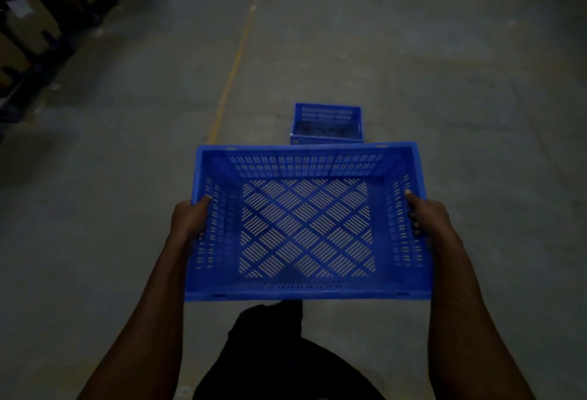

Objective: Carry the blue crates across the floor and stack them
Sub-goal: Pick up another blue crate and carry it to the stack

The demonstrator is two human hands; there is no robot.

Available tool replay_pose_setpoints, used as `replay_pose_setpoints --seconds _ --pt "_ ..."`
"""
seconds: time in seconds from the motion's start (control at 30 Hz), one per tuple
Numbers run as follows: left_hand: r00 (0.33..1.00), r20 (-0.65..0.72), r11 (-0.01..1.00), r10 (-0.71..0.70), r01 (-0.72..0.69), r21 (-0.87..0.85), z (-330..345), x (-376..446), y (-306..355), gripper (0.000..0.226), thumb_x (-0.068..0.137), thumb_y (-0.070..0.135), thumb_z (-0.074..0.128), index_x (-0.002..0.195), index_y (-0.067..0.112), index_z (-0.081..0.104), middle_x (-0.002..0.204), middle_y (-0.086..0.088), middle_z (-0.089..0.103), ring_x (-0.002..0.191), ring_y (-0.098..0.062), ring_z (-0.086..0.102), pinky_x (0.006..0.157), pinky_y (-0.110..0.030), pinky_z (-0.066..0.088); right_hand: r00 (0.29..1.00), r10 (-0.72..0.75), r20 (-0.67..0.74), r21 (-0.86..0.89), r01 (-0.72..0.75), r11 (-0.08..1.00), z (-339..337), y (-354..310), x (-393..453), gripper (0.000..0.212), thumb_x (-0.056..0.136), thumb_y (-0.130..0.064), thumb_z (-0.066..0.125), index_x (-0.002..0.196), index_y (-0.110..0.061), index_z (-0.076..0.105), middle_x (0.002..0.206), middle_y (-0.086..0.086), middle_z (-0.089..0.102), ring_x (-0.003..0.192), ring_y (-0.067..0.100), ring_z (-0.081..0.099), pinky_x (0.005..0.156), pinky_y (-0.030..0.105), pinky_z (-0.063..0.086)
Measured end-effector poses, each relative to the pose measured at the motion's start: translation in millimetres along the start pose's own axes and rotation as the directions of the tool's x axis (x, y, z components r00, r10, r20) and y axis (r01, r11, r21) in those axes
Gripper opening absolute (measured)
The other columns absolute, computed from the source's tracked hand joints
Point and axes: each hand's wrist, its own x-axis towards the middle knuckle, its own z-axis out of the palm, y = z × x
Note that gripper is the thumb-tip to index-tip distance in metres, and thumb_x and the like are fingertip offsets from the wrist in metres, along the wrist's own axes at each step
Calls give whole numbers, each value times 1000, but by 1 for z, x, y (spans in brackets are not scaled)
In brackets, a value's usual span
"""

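You have the carried crate (306, 225) in the air in front of your waist, open side up, level, and empty: the floor shows through its slotted base. It looks like rigid moulded plastic, perforated on every wall, so judge it light and stiff rather than fragile; the smooth rim could be a little slippery. Your left hand (190, 218) is clamped on the short wall at 9 o'clock, thumb hooked over the rim, and your right hand (424, 216) grips the opposite short wall at 3 o'clock, its fingers curled inside against the slots. That is the sensible hold: both short ends, near their middles, so the load stays balanced.

Just beyond the far rim, at 12 o'clock, the second crate (327, 125) sits on the concrete floor (444, 50), upright and turned much the same way as yours. It looks like the likely base for the stack; whether anything lies inside it is too dim to tell. A yellow line (236, 60) runs away at about 11 o'clock, and shelving with cartons (38, 21) stands well apart at 10 o'clock.
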Motion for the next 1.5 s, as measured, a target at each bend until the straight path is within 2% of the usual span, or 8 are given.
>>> replay_pose_setpoints --seconds 0.2,0.4,0.57,0.73,0.9,1.2,1.3,1.5 --pt "999 32 998 26 -28 64 67 97 102 32 94 36 63 76 10 58 63 -10 53 49 -22 45 51 -32 38 999 29 -26 46 -28 999 20 -73 106 40 93 -44 63 74 -12 51 62 5 48 47 17 37 48 29 32" --pt "997 60 992 54 -60 111 144 179 195 32 92 38 64 79 9 56 60 -10 51 46 -22 43 50 -32 37 996 71 -44 96 -67 993 19 -132 211 40 93 -46 64 75 -12 50 60 4 44 45 17 35 46 28 31" --pt "997 68 991 40 -48 126 225 242 251 34 92 39 64 78 9 57 63 -10 51 49 -21 43 51 -34 35 996 87 -31 95 -83 992 17 -180 316 41 93 -45 64 74 -12 49 59 4 43 46 17 34 47 29 30" --pt "999 37 994 5 -9 112 290 292 298 35 94 36 64 72 12 53 59 -9 48 45 -20 41 48 -31 34 995 88 52 69 -92 993 14 -228 417 41 94 -46 62 77 -13 46 59 4 39 44 16 32 47 31 28" --pt "999 24 989 -31 27 143 333 342 337 36 93 38 65 72 11 54 58 -7 50 43 -21 42 48 -31 36 992 104 68 28 -106 994 24 -275 491 39 94 -46 61 79 -13 49 59 3 42 45 16 35 46 30 31" --pt "999 34 974 -38 29 225 401 483 399 39 92 47 64 75 12 59 65 -11 58 53 -25 53 59 -38 45 987 153 46 1 -153 988 84 -345 623 39 95 -42 61 73 -14 46 57 2 39 42 15 32 44 26 28" --pt "997 51 969 -54 40 246 423 543 406 42 88 52 65 75 13 61 67 -10 60 60 -25 57 63 -40 47 984 177 32 -7 -177 984 109 -354 668 39 96 -41 60 72 -14 45 57 2 38 43 15 31 45 27 27" --pt "992 96 959 -82 52 280 483 640 397 43 89 54 64 74 14 62 63 -8 59 54 -24 54 61 -41 47 974 225 20 -14 -225 974 155 -338 763 37 97 -41 60 75 -13 48 58 3 41 44 16 33 46 27 30"
